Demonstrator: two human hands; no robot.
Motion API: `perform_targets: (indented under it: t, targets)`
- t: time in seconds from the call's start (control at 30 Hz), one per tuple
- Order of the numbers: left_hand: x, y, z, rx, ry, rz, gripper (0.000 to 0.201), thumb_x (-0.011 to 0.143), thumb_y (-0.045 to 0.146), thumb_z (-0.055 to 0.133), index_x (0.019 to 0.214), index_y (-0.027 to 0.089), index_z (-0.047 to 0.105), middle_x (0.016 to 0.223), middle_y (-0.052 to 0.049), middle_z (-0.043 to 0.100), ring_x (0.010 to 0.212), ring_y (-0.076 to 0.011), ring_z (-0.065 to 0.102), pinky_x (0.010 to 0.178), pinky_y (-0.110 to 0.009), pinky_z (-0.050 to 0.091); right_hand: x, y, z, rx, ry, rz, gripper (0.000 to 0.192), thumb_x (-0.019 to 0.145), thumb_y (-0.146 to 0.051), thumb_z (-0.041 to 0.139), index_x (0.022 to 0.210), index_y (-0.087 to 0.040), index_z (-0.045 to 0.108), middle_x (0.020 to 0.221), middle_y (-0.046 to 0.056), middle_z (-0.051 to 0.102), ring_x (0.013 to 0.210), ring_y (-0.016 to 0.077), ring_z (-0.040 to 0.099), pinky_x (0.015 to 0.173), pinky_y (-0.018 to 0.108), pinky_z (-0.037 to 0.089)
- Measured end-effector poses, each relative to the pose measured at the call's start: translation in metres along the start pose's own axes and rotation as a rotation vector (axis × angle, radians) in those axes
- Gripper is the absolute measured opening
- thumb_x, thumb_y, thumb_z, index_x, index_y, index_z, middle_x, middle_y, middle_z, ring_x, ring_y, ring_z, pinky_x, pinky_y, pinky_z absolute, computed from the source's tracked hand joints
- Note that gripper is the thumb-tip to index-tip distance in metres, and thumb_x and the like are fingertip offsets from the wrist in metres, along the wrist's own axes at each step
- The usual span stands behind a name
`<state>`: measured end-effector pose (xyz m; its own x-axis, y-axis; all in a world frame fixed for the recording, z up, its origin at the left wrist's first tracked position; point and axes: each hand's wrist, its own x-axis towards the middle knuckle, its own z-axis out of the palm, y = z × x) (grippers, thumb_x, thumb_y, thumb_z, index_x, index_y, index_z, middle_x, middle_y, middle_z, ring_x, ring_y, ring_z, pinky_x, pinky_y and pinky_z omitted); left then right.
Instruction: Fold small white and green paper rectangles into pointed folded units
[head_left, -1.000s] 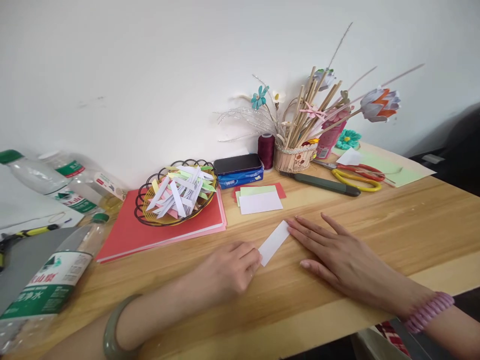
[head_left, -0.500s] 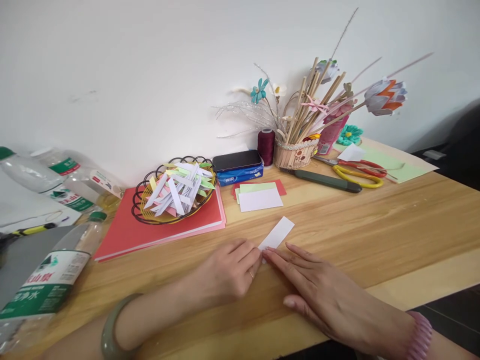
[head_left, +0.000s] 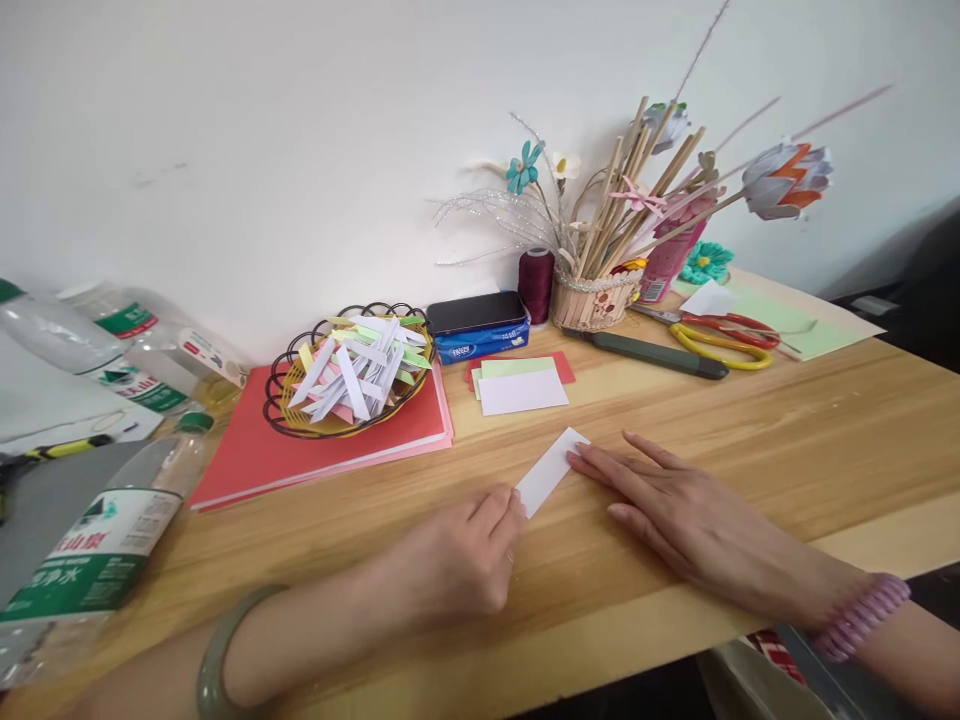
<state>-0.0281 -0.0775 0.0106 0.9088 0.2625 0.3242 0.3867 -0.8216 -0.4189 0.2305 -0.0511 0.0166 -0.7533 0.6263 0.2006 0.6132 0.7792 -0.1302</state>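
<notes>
A narrow white paper strip (head_left: 551, 474) lies slantwise on the wooden table (head_left: 420, 640). My left hand (head_left: 472, 550) is closed, its fingertips pinching the near end of the strip. Stretched out from the other side, my right hand (head_left: 667, 510) rests its fingertips on the strip's far right edge, thumb apart. Behind the strip sit a white paper card (head_left: 523, 394), a light green one (head_left: 529, 368) and a red one (head_left: 566, 370), overlapping.
A woven basket (head_left: 271, 415) of folded paper strips stands on red paper sheets (head_left: 232, 440). Plastic bottles (head_left: 112, 530) lie at the left. Behind are a phone (head_left: 477, 312), a thread spool (head_left: 535, 288), a flower-filled wooden pot (head_left: 592, 303), a dark green-handled tool (head_left: 660, 355) and scissors (head_left: 724, 340).
My right hand has slid along the strip from its near end to its far end. My left hand keeps its pinch at the near end. The view has shifted slightly.
</notes>
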Motion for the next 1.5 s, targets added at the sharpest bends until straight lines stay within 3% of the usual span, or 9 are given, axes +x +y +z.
perform_targets:
  t: [0.13,0.23,0.33,0.6,0.77,1.07,1.27,1.5]
  targets:
    - [0.012,-0.005,0.005,-0.092,0.022,-0.106,0.023,0.091,0.009,0.039,0.097,0.003,0.06,0.083,-0.012,0.064,0.084,-0.0218,0.06,0.068,-0.031,0.048,-0.001,0.004,0.003,-0.031,0.04,-0.045,0.047,0.094,-0.024,0.034,0.139,-0.011,0.031,0.131,0.014,0.051,0.123,0.0205,0.045,0.108,0.051,0.025]
    - [0.024,-0.01,0.01,-0.147,-0.188,-0.153,0.033,0.093,0.013,0.039,0.125,0.009,0.045,0.086,-0.008,0.057,0.082,-0.0212,0.057,0.066,-0.032,0.048,-0.002,-0.002,0.006,-0.075,0.061,-0.074,0.05,0.093,-0.028,0.04,0.139,-0.012,0.032,0.134,0.013,0.049,0.128,0.0225,0.039,0.107,0.05,0.026]
    - [0.031,-0.014,0.01,-0.182,-0.301,-0.213,0.036,0.094,0.018,0.041,0.129,0.012,0.041,0.087,-0.007,0.054,0.082,-0.0229,0.054,0.062,-0.033,0.048,-0.003,-0.006,0.008,-0.153,0.054,-0.112,0.048,0.093,-0.032,0.042,0.137,-0.015,0.037,0.137,0.01,0.046,0.129,0.0246,0.036,0.107,0.051,0.025]
    - [0.026,-0.013,-0.006,-0.174,-0.295,-0.152,0.022,0.092,0.017,0.047,0.112,0.01,0.055,0.088,-0.008,0.056,0.092,-0.0242,0.051,0.074,-0.036,0.044,-0.002,-0.006,0.008,-0.219,0.069,-0.014,0.038,0.094,-0.03,0.039,0.128,-0.019,0.05,0.13,0.006,0.054,0.125,0.0242,0.043,0.106,0.052,0.024]
    - [0.018,-0.002,-0.011,-0.122,-0.31,-0.134,0.023,0.089,0.015,0.052,0.11,0.007,0.056,0.088,-0.008,0.059,0.095,-0.0236,0.051,0.079,-0.038,0.04,-0.003,0.003,0.006,-0.204,0.097,0.004,0.038,0.094,-0.029,0.038,0.129,-0.021,0.05,0.131,0.007,0.053,0.124,0.0236,0.044,0.104,0.053,0.026]
    - [0.016,-0.004,-0.017,-0.145,-0.327,-0.165,0.018,0.086,0.016,0.055,0.103,0.009,0.059,0.084,-0.006,0.059,0.085,-0.0218,0.051,0.071,-0.036,0.042,0.0,0.012,0.001,-0.187,0.109,0.085,0.036,0.095,-0.03,0.032,0.122,-0.02,0.055,0.126,0.006,0.058,0.117,0.0237,0.05,0.101,0.053,0.032]
    - [0.011,-0.008,-0.018,-0.198,-0.391,-0.165,0.017,0.088,0.015,0.053,0.105,0.014,0.057,0.09,-0.005,0.057,0.088,-0.022,0.05,0.073,-0.036,0.043,0.021,0.005,-0.004,-0.048,0.095,0.211,0.03,0.091,-0.033,0.043,0.106,-0.012,0.059,0.107,0.012,0.063,0.102,0.0251,0.057,0.091,0.045,0.043]
    - [0.01,-0.016,-0.026,-0.223,-0.443,-0.146,0.021,0.089,0.018,0.052,0.11,0.019,0.055,0.094,-0.004,0.057,0.092,-0.0221,0.05,0.078,-0.035,0.042,0.033,0.013,-0.001,0.023,0.083,0.326,0.031,0.083,-0.039,0.055,0.104,-0.016,0.056,0.106,0.012,0.058,0.1,0.0291,0.053,0.084,0.046,0.045]
